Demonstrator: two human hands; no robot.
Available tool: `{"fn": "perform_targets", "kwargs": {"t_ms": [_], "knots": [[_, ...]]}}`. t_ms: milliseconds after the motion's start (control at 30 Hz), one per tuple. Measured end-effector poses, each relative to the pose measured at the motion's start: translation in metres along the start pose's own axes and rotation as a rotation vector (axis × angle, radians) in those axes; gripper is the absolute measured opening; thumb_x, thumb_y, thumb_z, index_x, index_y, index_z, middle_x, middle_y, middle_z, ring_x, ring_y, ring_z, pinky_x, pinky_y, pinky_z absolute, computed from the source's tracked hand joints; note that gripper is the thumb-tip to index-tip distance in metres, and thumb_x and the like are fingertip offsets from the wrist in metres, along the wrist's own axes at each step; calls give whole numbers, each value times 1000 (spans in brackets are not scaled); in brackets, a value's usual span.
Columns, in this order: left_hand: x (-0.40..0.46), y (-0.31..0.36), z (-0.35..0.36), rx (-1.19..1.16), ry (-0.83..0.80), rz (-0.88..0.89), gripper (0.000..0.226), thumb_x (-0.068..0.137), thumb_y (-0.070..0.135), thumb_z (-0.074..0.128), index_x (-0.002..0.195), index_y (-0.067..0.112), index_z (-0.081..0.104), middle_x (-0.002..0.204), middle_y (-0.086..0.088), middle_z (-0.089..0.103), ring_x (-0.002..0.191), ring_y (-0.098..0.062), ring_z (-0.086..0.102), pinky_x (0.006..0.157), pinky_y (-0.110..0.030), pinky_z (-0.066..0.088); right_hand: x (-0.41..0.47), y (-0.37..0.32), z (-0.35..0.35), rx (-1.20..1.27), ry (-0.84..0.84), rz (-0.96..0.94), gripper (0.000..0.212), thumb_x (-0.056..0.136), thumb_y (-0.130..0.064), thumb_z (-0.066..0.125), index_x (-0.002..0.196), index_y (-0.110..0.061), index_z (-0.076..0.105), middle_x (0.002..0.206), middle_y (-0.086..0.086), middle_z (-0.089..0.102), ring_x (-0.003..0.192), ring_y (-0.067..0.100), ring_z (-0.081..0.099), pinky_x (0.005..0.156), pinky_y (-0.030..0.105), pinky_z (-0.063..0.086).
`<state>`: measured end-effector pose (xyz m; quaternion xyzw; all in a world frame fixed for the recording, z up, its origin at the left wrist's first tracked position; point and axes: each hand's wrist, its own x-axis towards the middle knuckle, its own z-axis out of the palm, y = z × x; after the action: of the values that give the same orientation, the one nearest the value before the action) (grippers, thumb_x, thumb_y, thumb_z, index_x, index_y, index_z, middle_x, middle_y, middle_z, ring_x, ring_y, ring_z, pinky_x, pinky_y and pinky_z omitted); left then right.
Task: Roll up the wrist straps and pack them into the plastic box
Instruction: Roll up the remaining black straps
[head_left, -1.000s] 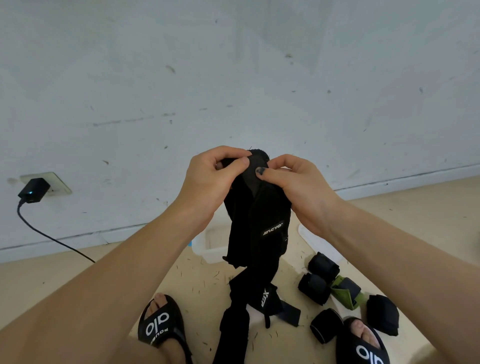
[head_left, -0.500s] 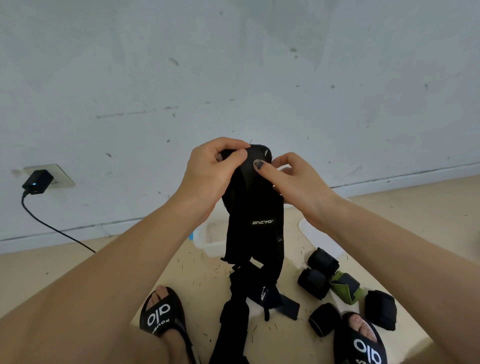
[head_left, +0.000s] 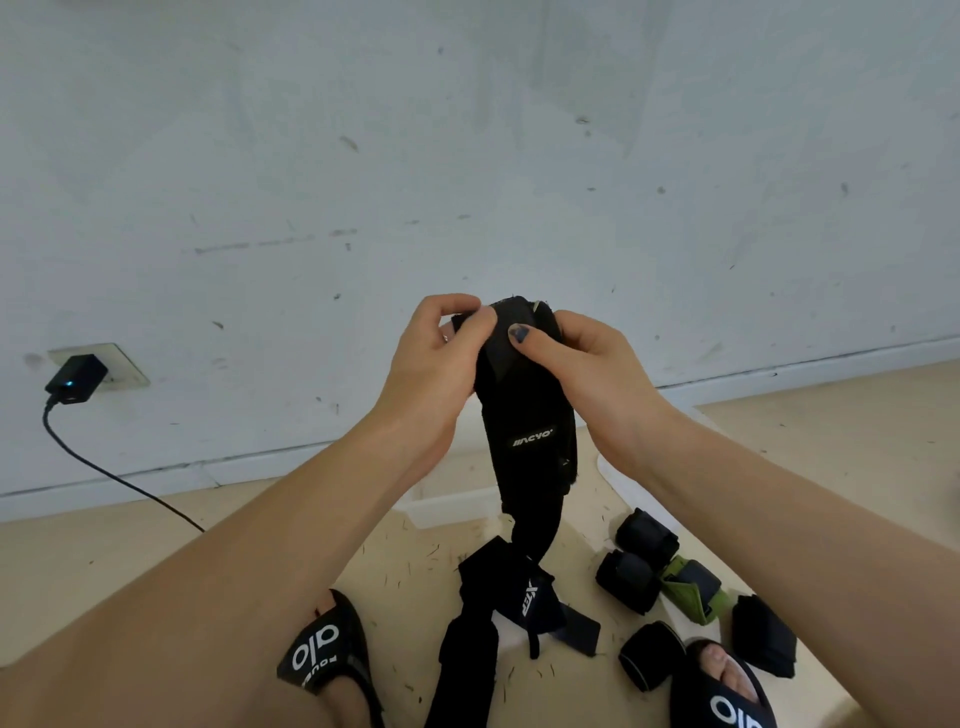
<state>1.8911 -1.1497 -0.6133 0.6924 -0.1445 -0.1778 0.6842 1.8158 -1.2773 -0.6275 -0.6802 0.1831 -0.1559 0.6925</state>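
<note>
Up in front of the chest, both hands pinch the top end of the black wrist strap (head_left: 527, 410): left hand (head_left: 441, 364) at 9 o'clock of the roll, right hand (head_left: 587, 364) at 3 o'clock, thumbs pressed on it. Its long axis hangs straight toward 6 o'clock, tail reaching the floor. Plastic box (head_left: 447, 506) waits just behind; 5 rolled straps (head_left: 647, 538) lie at 4 o'clock.

plastic box (head_left: 447, 506) mostly hidden (behind forearm, strap).

Single head view, close, angled forward-down toward wall (head_left: 467, 156) and floor (head_left: 831, 441)
</note>
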Motion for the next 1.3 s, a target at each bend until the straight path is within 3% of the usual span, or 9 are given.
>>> {"fn": "perform_targets", "kwargs": {"t_ms": [67, 233, 433, 567, 633, 800, 967, 1133, 1300], "knots": [[-1, 0, 4, -2, 17, 13, 16, 101, 16, 60, 115, 24, 63, 103, -17, 67, 96, -31, 70, 97, -52, 56, 0, -1, 2, 40, 16, 3, 28, 99, -26, 67, 102, 1, 69, 96, 21, 73, 78, 18, 71, 69, 27, 58], [4, 2, 5, -26, 120, 21, 21, 102, 11, 55, 116, 27, 61, 99, -7, 69, 84, -18, 66, 77, -36, 55, 0, -1, 4, -189, -49, -37, 25, 105, -35, 55, 98, -15, 69, 86, -4, 71, 80, 7, 67, 75, 24, 53], [0, -2, 8, 138, -23, 36, 32, 101, 23, 61, 129, 33, 51, 103, 7, 70, 81, 3, 69, 69, -13, 51, 2, -5, 0, 17, 34, -16, 24, 104, -24, 58, 105, -7, 73, 102, 17, 75, 85, 15, 72, 77, 28, 58], [3, -2, 8, 135, 47, 76, 32, 103, 16, 55, 130, 33, 51, 105, -4, 72, 94, -17, 72, 80, -29, 60, 4, -7, -5, -104, -43, 53, 25, 104, -36, 55, 103, -18, 72, 95, -2, 79, 87, 8, 75, 82, 26, 58], [5, 0, 7, 108, 73, 52, 32, 104, 19, 52, 131, 35, 49, 107, -5, 70, 98, -20, 71, 78, -29, 59, 3, -7, -5, -137, -57, 16, 23, 104, -33, 57, 105, -17, 74, 100, 2, 79, 93, 12, 75, 89, 30, 58], [-4, 0, 13, 134, -71, -9, 41, 105, 41, 49, 144, 34, 38, 117, 12, 63, 102, 1, 63, 78, -19, 47, 3, -10, -4, 16, 18, -8, 28, 103, -27, 59, 112, -4, 72, 110, 20, 74, 103, 33, 73, 92, 43, 59], [-7, -1, 18, 184, -39, 71, 38, 107, 24, 46, 143, 34, 41, 115, 9, 62, 101, -3, 64, 83, -23, 51, 0, -3, 4, -210, 17, 96, 40, 106, -46, 43, 114, -14, 65, 110, 5, 74, 102, 19, 72, 95, 40, 57], [-5, 2, 16, 114, -7, 53, 38, 106, 26, 49, 143, 33, 41, 111, 10, 61, 101, -4, 65, 84, -23, 52, -3, -8, 8, -124, 82, -3, 22, 105, -34, 52, 104, -17, 66, 98, -1, 75, 91, 11, 73, 80, 29, 58], [-8, -5, 20, 188, -173, -89, 53, 99, 46, 54, 144, 29, 31, 121, 7, 61, 99, 1, 65, 77, -16, 47, 7, -14, -1, 45, 244, 80, 28, 103, -35, 56, 106, -9, 65, 104, 11, 74, 97, 27, 75, 90, 49, 61]]}}
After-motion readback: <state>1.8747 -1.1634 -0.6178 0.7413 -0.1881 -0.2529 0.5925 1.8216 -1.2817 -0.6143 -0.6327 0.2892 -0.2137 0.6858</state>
